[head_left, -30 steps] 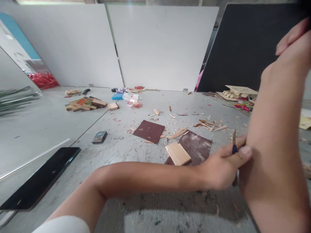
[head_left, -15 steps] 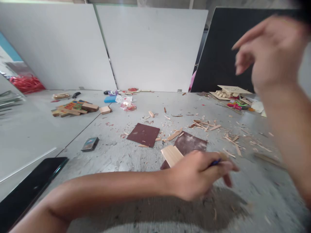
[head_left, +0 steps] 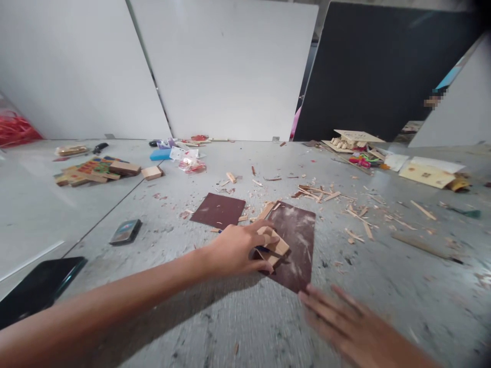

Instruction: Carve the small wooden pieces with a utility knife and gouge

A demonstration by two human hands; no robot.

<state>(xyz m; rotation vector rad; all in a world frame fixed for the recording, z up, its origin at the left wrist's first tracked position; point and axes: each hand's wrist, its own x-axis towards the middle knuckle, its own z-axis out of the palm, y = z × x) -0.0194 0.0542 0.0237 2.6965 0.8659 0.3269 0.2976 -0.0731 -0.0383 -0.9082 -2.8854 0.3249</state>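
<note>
My left hand (head_left: pixel 240 249) is closed around a small pale wooden block (head_left: pixel 281 247) that rests on a sheet of brown sandpaper (head_left: pixel 297 230). A slim dark-blue tool (head_left: pixel 262 249) is tucked in the same hand, its dark tip lying across the block; its exact kind is hard to make out. Whitish dust streaks the sandpaper. Close to the sheet's near corner, my right hand (head_left: pixel 337 319) lies low with fingers stretched out, somewhat blurred, holding nothing. A second sandpaper piece (head_left: pixel 218 209) lies beyond my left hand.
Wood slivers (head_left: pixel 316 193) and shavings litter the grey table (head_left: pixel 184 317). At left are a phone (head_left: pixel 42 281), a small dark box (head_left: pixel 126 232) and painted wood pieces (head_left: pixel 94 170). A flat stick (head_left: pixel 424 247) lies right. White (head_left: pixel 226 66) and black (head_left: pixel 356 71) panels stand behind.
My right hand has come down from the upper right to beside the sandpaper. My left hand has moved left, now pressing the block on the sandpaper. The view has shifted slightly right.
</note>
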